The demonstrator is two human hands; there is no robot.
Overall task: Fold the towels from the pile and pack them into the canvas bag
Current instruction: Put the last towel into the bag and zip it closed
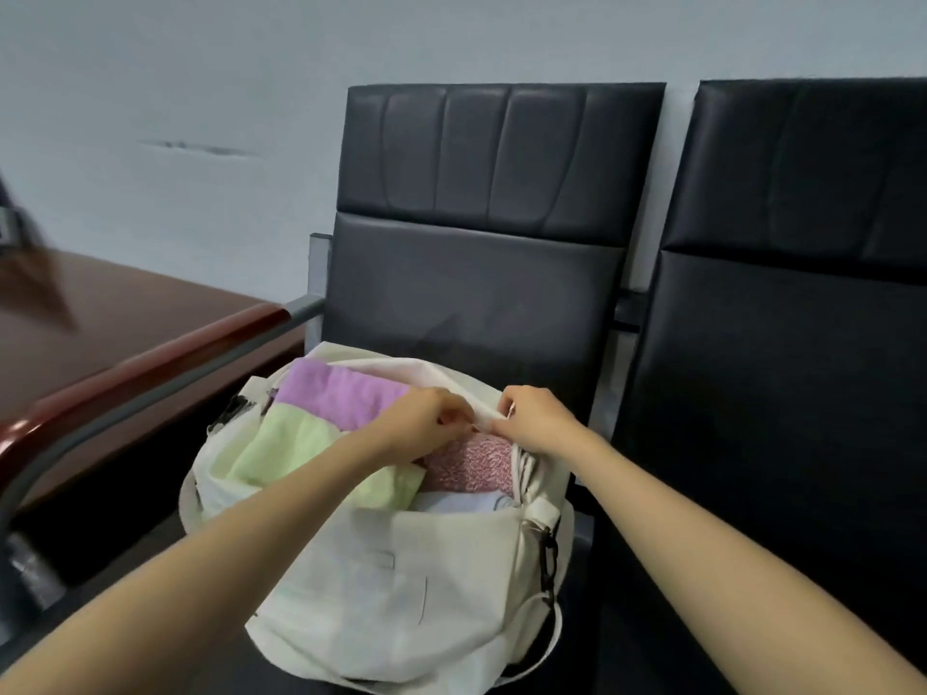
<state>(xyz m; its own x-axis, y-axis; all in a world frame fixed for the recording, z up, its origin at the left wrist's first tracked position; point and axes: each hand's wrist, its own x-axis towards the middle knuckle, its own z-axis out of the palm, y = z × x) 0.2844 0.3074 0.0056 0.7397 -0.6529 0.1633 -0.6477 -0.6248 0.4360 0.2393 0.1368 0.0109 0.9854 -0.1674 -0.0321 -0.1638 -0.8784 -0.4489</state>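
Note:
A cream canvas bag (401, 584) sits open on a black chair seat. Folded towels lie inside it: a purple towel (341, 393) at the back, a light green towel (296, 448) in front of it, a pink speckled towel (471, 466) to the right and a pale blue towel (461, 501) below that. My left hand (426, 418) and my right hand (536, 418) meet at the bag's far rim. Each pinches the cream fabric of the opening, close together, above the pink towel.
The bag's seat belongs to a black padded chair (476, 273) with a metal armrest (150, 388) on its left. A second black chair (782, 343) stands to the right. A dark red wooden table (100, 333) is at the left. A pale wall lies behind.

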